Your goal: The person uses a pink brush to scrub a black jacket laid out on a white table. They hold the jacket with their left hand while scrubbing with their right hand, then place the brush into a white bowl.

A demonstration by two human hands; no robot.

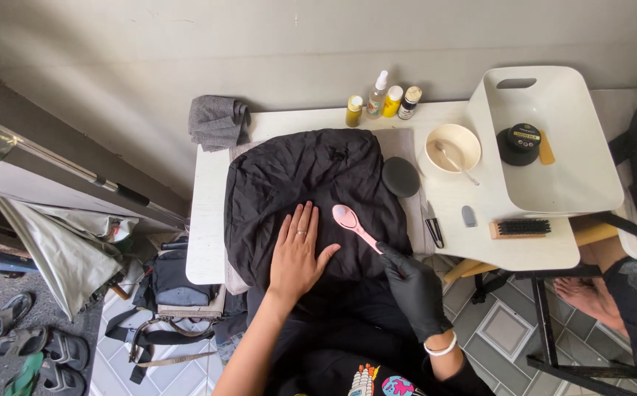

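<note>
— What's the biggest thing in front of the person?

— A white bench (208,220) pushed against a grey wall. Most of its left half is covered by a crumpled black garment (311,176) that lies over a grey mat and hangs off the near edge.

— And on the right?

— A white plastic tub (590,176) with a handle slot, sitting at the bench's right end. Inside it lies a round black tin (522,141). Just left of the tub stands a cream bowl (453,147) with a small spoon in it.

— Anything else on the bench?

— A folded grey cloth (218,121) on the far left corner, a black round sponge (401,177) touching the garment's right edge, a wooden brush with black bristles (520,229) near the front edge, and four small bottles (381,103) lined up by the wall.

— Now the hands.

— The left hand (298,253) is bare, with a ring, and lies flat on the garment, fingers spread apart and holding nothing. The right hand (415,286) wears a black glove, and its grip is closed on the handle end of a pink spoon (354,224).

— Where exactly is that spoon?

— Over the middle of the garment, just right of the left hand's fingertips. Its bowl points up and left. I can't tell whether the bowl touches the fabric.
</note>
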